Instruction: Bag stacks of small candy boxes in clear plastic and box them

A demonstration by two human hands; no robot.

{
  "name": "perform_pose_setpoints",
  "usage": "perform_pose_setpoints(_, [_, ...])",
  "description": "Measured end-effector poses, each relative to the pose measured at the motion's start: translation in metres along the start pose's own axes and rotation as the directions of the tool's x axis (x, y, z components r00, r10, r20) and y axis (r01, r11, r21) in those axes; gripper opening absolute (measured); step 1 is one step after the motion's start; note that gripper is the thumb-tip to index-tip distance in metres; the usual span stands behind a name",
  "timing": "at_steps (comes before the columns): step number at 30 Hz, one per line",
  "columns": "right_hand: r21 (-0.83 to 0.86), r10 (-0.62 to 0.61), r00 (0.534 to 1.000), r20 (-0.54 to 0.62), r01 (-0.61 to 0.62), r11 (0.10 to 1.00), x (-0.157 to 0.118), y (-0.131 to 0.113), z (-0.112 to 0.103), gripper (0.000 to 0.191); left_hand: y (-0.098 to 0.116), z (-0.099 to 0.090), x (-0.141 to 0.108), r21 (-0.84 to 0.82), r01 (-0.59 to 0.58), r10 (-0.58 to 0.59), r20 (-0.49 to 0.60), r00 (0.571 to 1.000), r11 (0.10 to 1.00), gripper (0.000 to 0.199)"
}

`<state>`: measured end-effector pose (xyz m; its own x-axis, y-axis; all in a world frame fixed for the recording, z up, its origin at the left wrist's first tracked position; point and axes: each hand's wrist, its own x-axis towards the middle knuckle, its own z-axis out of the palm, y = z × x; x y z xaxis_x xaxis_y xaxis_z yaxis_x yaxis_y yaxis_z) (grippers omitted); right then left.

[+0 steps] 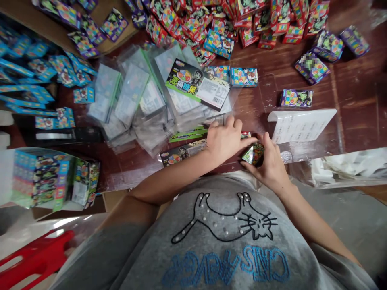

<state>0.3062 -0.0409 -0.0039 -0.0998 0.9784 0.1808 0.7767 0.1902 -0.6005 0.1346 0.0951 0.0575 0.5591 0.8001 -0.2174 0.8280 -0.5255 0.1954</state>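
Observation:
My right hand point(270, 163) is closed around a small dark green candy box point(254, 155), thumb on its near side and fingers on its far side. Close beside it, my left hand point(224, 139) has curled fingers, and its thumb reaches to the box's top edge. A sliver of something red shows past that thumb; what the left fingers hold, if anything, is hidden. Under the left wrist lies a printed black header card point(178, 155). Another header card point(198, 84) rests on a heap of clear plastic bags point(136, 94) just beyond.
Red candy boxes point(196, 22) are piled at the back, with purple boxes point(313, 68) at right. Blue boxes point(65, 70) fill the left. A white sticker sheet point(302, 125) lies right of my hands. A carton of folded printed cards point(48, 179) stands at left; a red stool point(39, 257) is below.

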Motion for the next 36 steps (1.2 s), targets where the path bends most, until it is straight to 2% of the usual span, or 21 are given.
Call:
perform_pose_setpoints(4, [-0.009, 0.014, 0.998, -0.065, -0.015, 1.0, 0.0, 0.004, 0.01, 0.124, 0.011, 0.0, 0.0, 0.008, 0.078, -0.079, 0.158, 0.984, 0.997, 0.041])
perform_pose_setpoints(8, [-0.012, -0.069, 0.998, -0.009, 0.069, 0.998, 0.01, 0.007, 0.013, 0.119, 0.009, -0.006, -0.006, -0.07, 0.064, -0.049, 0.2, 0.979, 0.995, 0.041])
perform_pose_setpoints(10, [0.022, -0.114, 0.993, 0.023, 0.114, 0.993, 0.014, 0.01, 0.012, 0.112, -0.005, -0.013, -0.018, -0.145, 0.027, 0.0, 0.178, 0.984, 0.989, 0.045])
perform_pose_setpoints(12, [0.058, -0.151, 0.988, 0.015, 0.15, 0.987, 0.019, 0.013, 0.01, 0.106, -0.03, -0.022, -0.037, -0.208, -0.064, 0.089, 0.112, 0.99, 0.976, 0.054])
perform_pose_setpoints(15, [0.074, -0.185, 0.982, -0.027, 0.186, 0.98, 0.027, 0.017, 0.008, 0.103, -0.073, -0.028, -0.072, -0.164, -0.147, 0.154, 0.027, 0.988, 0.975, 0.097])
perform_pose_setpoints(17, [0.062, -0.202, 0.979, -0.037, 0.204, 0.977, 0.035, 0.017, 0.009, 0.1, -0.097, -0.021, -0.091, -0.105, -0.101, 0.107, 0.052, 0.993, 0.989, 0.112])
perform_pose_setpoints(19, [0.055, -0.228, 0.973, -0.024, 0.229, 0.972, 0.044, 0.012, 0.013, 0.095, -0.111, -0.006, -0.104, -0.095, -0.05, 0.058, 0.075, 0.996, 0.994, 0.109])
perform_pose_setpoints(21, [0.082, -0.262, 0.965, 0.023, 0.259, 0.962, 0.05, 0.005, 0.017, 0.092, -0.118, 0.009, -0.111, -0.115, -0.049, 0.055, 0.05, 0.997, 0.992, 0.102])
perform_pose_setpoints(24, [0.158, -0.318, 0.94, 0.121, 0.298, 0.941, 0.052, -0.008, 0.022, 0.087, -0.12, 0.024, -0.113, -0.143, -0.113, 0.114, -0.005, 0.994, 0.983, 0.099])
perform_pose_setpoints(28, [0.235, -0.389, 0.896, 0.214, 0.339, 0.911, 0.053, -0.018, 0.026, 0.081, -0.121, 0.029, -0.113, -0.178, -0.211, 0.212, -0.011, 0.977, 0.961, 0.094])
perform_pose_setpoints(31, [0.265, -0.426, 0.863, 0.272, 0.358, 0.895, 0.055, -0.015, 0.024, 0.092, -0.124, 0.029, -0.112, -0.195, -0.259, 0.261, -0.018, 0.965, 0.946, 0.091])
perform_pose_setpoints(34, [0.224, -0.392, 0.866, 0.311, 0.334, 0.916, 0.055, -0.004, 0.011, 0.114, -0.127, 0.03, -0.111, -0.216, -0.285, 0.281, -0.051, 0.959, 0.934, 0.092])
perform_pose_setpoints(36, [0.196, -0.359, 0.874, 0.326, 0.309, 0.93, 0.055, 0.004, 0.002, 0.108, -0.128, 0.032, -0.11, -0.233, -0.297, 0.288, -0.073, 0.955, 0.926, 0.094])
